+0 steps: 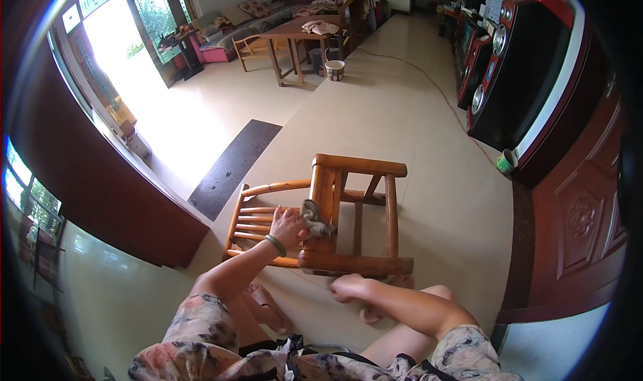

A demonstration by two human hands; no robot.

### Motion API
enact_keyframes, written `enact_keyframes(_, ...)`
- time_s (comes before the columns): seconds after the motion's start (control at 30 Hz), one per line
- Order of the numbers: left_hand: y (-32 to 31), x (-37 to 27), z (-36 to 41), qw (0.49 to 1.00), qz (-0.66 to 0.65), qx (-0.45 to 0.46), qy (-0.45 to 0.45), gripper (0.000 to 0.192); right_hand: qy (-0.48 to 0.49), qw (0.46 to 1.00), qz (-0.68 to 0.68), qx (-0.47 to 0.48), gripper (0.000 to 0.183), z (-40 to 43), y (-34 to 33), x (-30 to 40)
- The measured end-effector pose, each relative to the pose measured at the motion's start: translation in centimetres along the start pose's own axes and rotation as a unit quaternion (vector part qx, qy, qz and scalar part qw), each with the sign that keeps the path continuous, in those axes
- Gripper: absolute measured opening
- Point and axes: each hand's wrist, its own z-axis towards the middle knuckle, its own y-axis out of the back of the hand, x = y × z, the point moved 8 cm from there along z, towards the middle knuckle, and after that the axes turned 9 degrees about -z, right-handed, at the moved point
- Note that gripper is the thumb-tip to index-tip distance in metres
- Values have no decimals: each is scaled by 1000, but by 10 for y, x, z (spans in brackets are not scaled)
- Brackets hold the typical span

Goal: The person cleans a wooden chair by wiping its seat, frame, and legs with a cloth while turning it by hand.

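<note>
A varnished wooden chair (pixel 355 264) lies tipped over on the floor before me, its slatted backrest to the left and its legs to the right. My left hand (pixel 289 228), with a green bangle on the wrist, is over the seat end of the backrest. Its fingers are partly spread against a crumpled grey patterned cloth (pixel 317 223) on the seat boards; whether they grip it is unclear. Just below the chair's near rail is my right hand (pixel 347 287), its fingers curled and blurred. What it may hold is hidden.
A dark floor slab (pixel 236 162) lies left beyond the chair. Farther off stand a wooden table (pixel 289 28) and a small bucket (pixel 335 70). Large speakers (pixel 507 74), a green pot (pixel 506 161) and a red-brown door (pixel 577 215) line the right side. A thin cable (pixel 437 84) crosses the floor.
</note>
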Motion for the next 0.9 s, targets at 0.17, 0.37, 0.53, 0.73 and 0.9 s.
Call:
enact_keyframes(0.17,-37,31,3,953,-138,175,206,29,-6,1000,0,26,23,2,-4,3)
enact_keyframes(0.37,-62,38,26,916,-171,177,318,50,12,999,-23,38,20,17,-11,13)
enact_keyframes(0.53,-73,61,70,899,-119,168,386,59,14,997,-37,71,21,27,-14,20)
enact_keyframes(0.73,-76,75,92,866,-139,192,439,61,14,996,-26,78,24,12,9,25)
enact_keyframes(0.9,-74,59,79,886,-127,223,388,62,0,996,-42,75,23,16,2,9)
